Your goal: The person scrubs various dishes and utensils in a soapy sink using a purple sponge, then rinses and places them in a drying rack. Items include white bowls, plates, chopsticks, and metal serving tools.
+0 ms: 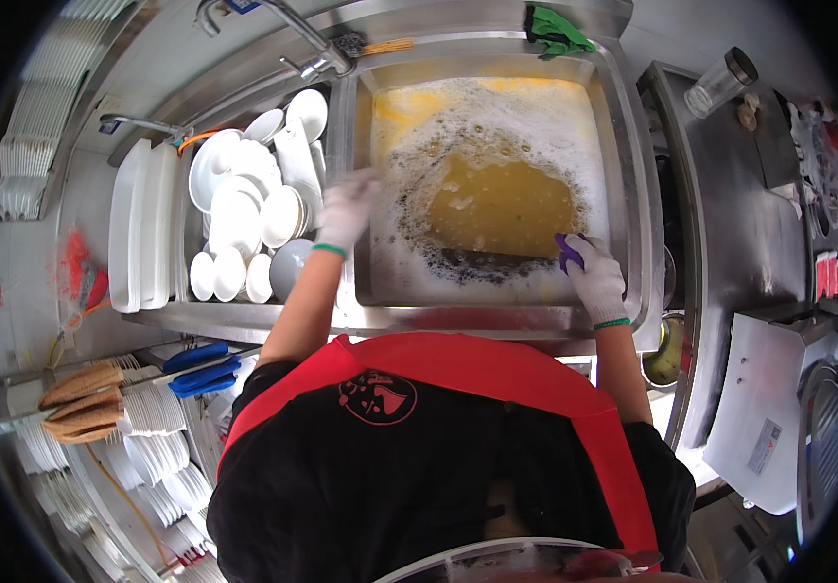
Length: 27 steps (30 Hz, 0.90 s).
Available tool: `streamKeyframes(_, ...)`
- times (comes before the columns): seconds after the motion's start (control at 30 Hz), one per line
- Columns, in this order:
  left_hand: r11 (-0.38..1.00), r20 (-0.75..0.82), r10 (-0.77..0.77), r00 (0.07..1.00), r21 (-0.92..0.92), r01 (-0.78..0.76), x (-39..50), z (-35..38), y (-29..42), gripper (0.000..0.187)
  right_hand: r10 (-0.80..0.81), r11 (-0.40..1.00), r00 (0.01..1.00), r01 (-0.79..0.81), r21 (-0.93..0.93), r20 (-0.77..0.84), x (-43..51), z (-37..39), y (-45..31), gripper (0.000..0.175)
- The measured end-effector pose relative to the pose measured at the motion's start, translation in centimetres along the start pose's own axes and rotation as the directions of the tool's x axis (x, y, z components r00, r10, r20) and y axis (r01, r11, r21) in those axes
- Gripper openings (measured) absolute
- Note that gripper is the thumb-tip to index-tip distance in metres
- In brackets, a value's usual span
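My left hand (348, 208), in a white knit glove with a green cuff, is blurred by motion over the divider between two stainless steel sink basins. I cannot make out how its fingers are set, and nothing shows in them. White dishes (237, 211), bowls and spoons among them, are heaped in the left basin beside it, with a grey round dish (291, 268) near the wrist. In a matching glove, my right hand (595, 279) grips a purple cloth (569, 251) at the right side of the larger basin (463, 315). Foamy yellowish water (503, 208) fills that basin.
A faucet (309, 40) rises behind the divider, near a scouring brush (368, 45). Green cloth (557, 33) lies on the back rim. Long white trays (140, 226) stand at left. A steel counter (732, 204) at right holds a glass jar (718, 84).
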<state>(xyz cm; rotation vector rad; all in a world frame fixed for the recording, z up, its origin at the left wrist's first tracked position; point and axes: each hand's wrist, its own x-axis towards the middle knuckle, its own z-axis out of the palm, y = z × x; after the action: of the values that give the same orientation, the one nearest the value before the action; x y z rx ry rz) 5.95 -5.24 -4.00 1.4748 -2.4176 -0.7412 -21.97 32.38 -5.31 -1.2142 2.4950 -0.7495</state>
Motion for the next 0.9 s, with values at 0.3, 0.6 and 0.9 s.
streamKeyframes(0.3,0.844,0.687,0.053,0.724,0.357,-0.401,5.4,17.9,8.6,0.043,0.1,0.993,0.995,-0.1,0.065,-0.003,-0.5,-1.6,-0.9,0.041)
streamKeyframes(0.6,0.255,0.94,-0.092,0.328,0.34,-0.905,3.7,29.3,1.4,0.034,0.153,0.987,0.988,-0.153,0.051,-0.009,1.2,-0.5,-0.7,0.044)
streamKeyframes(0.9,0.621,0.928,-0.063,0.368,0.325,-0.713,4.7,22.2,7.8,0.035,0.041,0.998,0.999,-0.04,0.045,-0.022,2.0,0.1,-1.4,0.049)
